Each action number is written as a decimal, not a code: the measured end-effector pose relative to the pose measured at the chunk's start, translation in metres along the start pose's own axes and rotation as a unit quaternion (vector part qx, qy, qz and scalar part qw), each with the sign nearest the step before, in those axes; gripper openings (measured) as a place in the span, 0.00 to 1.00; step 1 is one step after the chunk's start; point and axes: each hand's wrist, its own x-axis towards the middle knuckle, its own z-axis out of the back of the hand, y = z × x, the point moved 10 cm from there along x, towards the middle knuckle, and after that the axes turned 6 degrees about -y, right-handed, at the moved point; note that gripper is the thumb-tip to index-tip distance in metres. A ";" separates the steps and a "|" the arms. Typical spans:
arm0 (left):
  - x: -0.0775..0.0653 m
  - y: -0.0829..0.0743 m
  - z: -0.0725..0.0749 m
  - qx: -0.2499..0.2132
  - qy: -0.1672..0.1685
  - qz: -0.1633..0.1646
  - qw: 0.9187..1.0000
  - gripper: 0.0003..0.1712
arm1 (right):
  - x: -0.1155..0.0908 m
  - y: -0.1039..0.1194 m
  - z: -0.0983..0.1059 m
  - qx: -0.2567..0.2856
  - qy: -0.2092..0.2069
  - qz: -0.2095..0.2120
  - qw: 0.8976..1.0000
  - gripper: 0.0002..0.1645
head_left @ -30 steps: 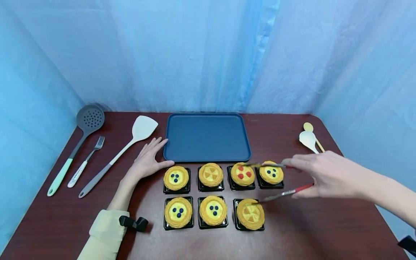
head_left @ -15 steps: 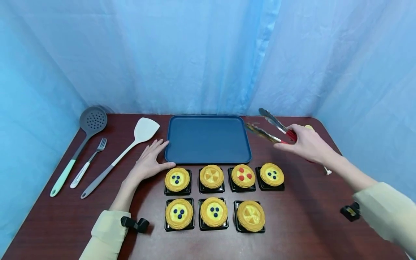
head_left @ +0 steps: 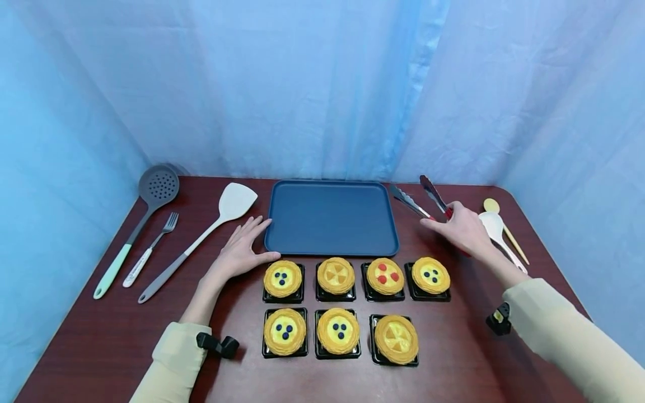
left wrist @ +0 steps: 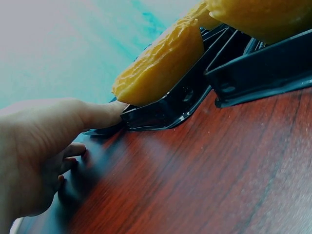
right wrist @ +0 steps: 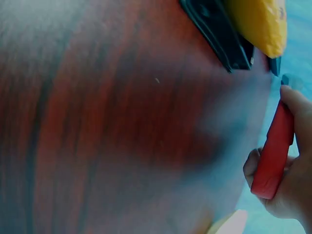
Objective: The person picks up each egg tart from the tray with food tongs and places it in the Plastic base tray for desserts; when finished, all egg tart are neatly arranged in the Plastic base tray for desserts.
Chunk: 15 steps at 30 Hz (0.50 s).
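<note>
My left hand (head_left: 237, 252) rests with spread, straight fingers at the left edge of the blue tray (head_left: 332, 218); its thumb reaches the tray's near corner. In the left wrist view the thumb lies close beside a tart (left wrist: 161, 63) in a black plastic holder (left wrist: 156, 114). Right of the tray, my right hand (head_left: 463, 226) grips metal tongs (head_left: 410, 202) whose arms stand apart with nothing between them. One red handle (right wrist: 275, 151) shows in the right wrist view. Several tarts form a back row, among them a strawberry tart (head_left: 385, 276); three more sit in front, including a yellow-wedge tart (head_left: 396, 339).
On the left lie a grey skimmer (head_left: 159, 184), a fork (head_left: 151, 251) and a white spatula (head_left: 237, 201). A white spoon (head_left: 492, 225) and a wooden spoon (head_left: 491, 206) lie at the far right. Blue curtains (head_left: 302, 89) surround the table.
The right hand has carried the tongs from over the tarts up to the tray's right side, lowering them toward the table. The left hand keeps its place; the view has shifted slightly.
</note>
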 end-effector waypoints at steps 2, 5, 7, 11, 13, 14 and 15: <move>0.001 0.000 0.000 0.000 0.000 0.000 1.000 0.53 | 0.000 -0.001 -0.003 0.001 -0.006 -0.008 1.000 0.62; 0.002 0.001 -0.001 0.001 0.000 0.001 1.000 0.53 | 0.001 -0.004 -0.008 0.003 -0.005 -0.020 1.000 0.60; 0.003 0.001 -0.003 0.002 0.001 -0.001 1.000 0.53 | -0.001 -0.007 -0.011 0.002 0.000 -0.026 1.000 0.59; 0.003 0.000 -0.006 0.004 0.001 -0.005 1.000 0.53 | -0.003 -0.012 -0.018 -0.006 0.007 -0.030 1.000 0.54; 0.003 -0.002 -0.006 0.004 0.001 -0.006 1.000 0.53 | -0.004 -0.013 -0.021 -0.018 0.008 -0.031 0.999 0.53; 0.003 -0.002 -0.006 0.004 0.000 -0.007 1.000 0.53 | -0.005 -0.013 -0.023 -0.023 0.009 -0.031 0.999 0.53; 0.003 -0.002 -0.007 0.004 0.000 -0.007 1.000 0.53 | -0.005 -0.013 -0.024 -0.029 0.011 -0.032 0.999 0.52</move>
